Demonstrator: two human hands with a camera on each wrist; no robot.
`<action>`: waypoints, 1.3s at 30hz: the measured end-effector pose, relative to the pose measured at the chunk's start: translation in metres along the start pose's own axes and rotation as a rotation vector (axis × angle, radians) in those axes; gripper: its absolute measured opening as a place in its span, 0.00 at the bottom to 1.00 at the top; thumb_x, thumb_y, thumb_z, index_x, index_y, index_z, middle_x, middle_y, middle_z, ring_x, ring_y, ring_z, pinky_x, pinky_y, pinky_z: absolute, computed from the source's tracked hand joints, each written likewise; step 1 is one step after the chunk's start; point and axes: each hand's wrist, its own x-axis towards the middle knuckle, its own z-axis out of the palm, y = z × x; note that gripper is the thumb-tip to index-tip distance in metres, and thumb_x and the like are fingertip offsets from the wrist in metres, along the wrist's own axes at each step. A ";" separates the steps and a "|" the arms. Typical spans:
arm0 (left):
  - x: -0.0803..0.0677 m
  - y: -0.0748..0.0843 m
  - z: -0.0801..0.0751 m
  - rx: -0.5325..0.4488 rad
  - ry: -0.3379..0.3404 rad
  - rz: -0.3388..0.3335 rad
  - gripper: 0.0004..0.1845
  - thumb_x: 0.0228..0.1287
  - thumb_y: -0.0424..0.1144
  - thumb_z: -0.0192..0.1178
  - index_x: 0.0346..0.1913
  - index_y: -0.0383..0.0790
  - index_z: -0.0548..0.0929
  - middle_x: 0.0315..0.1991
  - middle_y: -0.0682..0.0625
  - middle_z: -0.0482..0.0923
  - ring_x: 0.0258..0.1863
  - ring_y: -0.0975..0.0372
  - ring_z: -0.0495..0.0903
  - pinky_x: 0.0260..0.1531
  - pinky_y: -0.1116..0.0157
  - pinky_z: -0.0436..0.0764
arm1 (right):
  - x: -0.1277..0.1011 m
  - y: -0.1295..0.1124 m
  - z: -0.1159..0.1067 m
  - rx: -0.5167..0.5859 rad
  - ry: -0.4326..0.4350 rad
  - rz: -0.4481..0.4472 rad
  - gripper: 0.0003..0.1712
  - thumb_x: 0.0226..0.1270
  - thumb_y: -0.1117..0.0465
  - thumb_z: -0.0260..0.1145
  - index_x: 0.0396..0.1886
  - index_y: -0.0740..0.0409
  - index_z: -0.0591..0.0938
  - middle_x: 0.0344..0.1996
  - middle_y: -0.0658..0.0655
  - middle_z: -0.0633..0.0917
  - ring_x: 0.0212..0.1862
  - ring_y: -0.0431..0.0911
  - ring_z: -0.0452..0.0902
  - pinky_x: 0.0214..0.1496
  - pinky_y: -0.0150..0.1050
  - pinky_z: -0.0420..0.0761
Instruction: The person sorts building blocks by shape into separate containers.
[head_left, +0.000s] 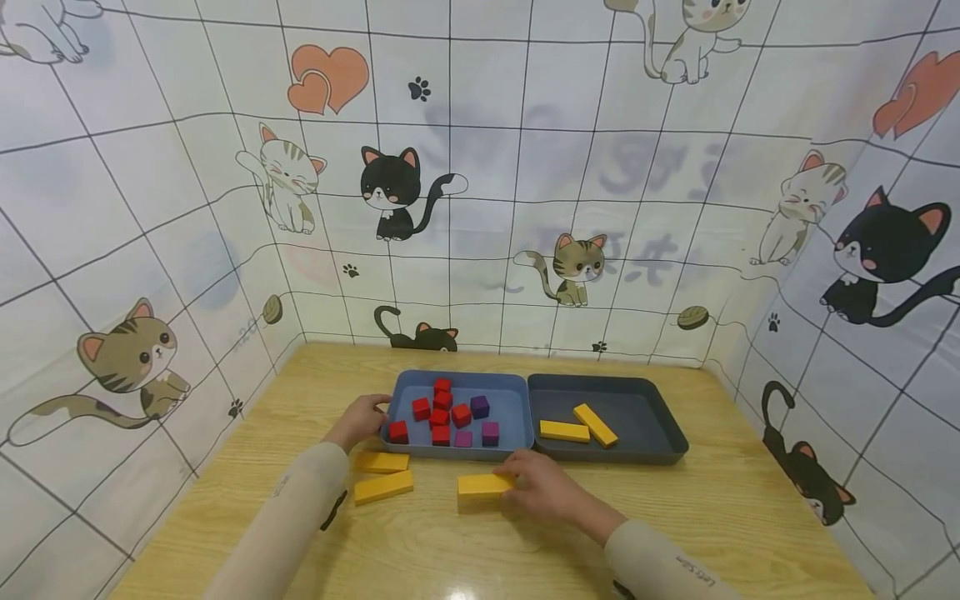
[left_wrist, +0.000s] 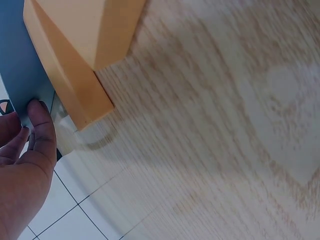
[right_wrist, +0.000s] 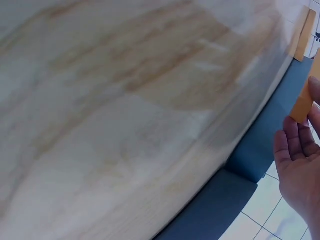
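Note:
My left hand [head_left: 363, 419] grips the left edge of a blue tray [head_left: 513, 412]. Its fingers press the tray's corner wall in the left wrist view. Red cubes [head_left: 440, 417] and a few purple cubes [head_left: 490, 432] lie inside that tray. My right hand [head_left: 543, 486] pinches one end of a yellow rectangular block [head_left: 478, 492], held in front of the blue tray. The right wrist view shows the same block [right_wrist: 302, 104] between thumb and fingers. Two more yellow blocks [head_left: 384, 487] lie on the table by my left forearm.
Touching the blue tray on its right is a dark grey tray [head_left: 637, 408] with two yellow blocks [head_left: 565, 431] in it. Both trays rest on a wood-grain table [head_left: 750, 500]. A white cat-print sheet [head_left: 480, 167] covers the back and sides.

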 end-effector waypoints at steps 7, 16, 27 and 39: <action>0.001 0.000 0.000 -0.003 0.004 0.001 0.26 0.65 0.23 0.49 0.67 0.27 0.71 0.46 0.37 0.80 0.39 0.53 0.79 0.45 0.56 0.82 | 0.001 -0.003 -0.010 0.022 0.076 -0.027 0.18 0.64 0.59 0.72 0.53 0.58 0.85 0.43 0.47 0.82 0.44 0.42 0.77 0.50 0.44 0.80; -0.002 0.000 -0.001 -0.023 -0.006 0.005 0.26 0.64 0.23 0.49 0.67 0.26 0.71 0.45 0.35 0.80 0.38 0.52 0.80 0.45 0.56 0.82 | 0.000 0.000 -0.018 0.049 0.111 0.029 0.19 0.64 0.60 0.71 0.55 0.57 0.85 0.43 0.46 0.81 0.43 0.42 0.76 0.47 0.40 0.80; 0.003 -0.001 0.000 -0.028 -0.001 0.004 0.27 0.64 0.23 0.48 0.67 0.26 0.70 0.46 0.35 0.80 0.39 0.53 0.80 0.45 0.55 0.82 | -0.002 0.019 -0.043 0.080 0.326 0.232 0.20 0.62 0.60 0.73 0.55 0.55 0.85 0.45 0.48 0.82 0.44 0.45 0.78 0.46 0.44 0.81; 0.003 -0.002 0.001 -0.012 0.000 0.006 0.26 0.65 0.23 0.49 0.67 0.27 0.71 0.46 0.35 0.80 0.38 0.53 0.80 0.45 0.56 0.82 | -0.021 0.073 -0.073 0.038 0.477 0.546 0.25 0.67 0.61 0.68 0.60 0.69 0.79 0.47 0.66 0.81 0.44 0.55 0.78 0.43 0.50 0.81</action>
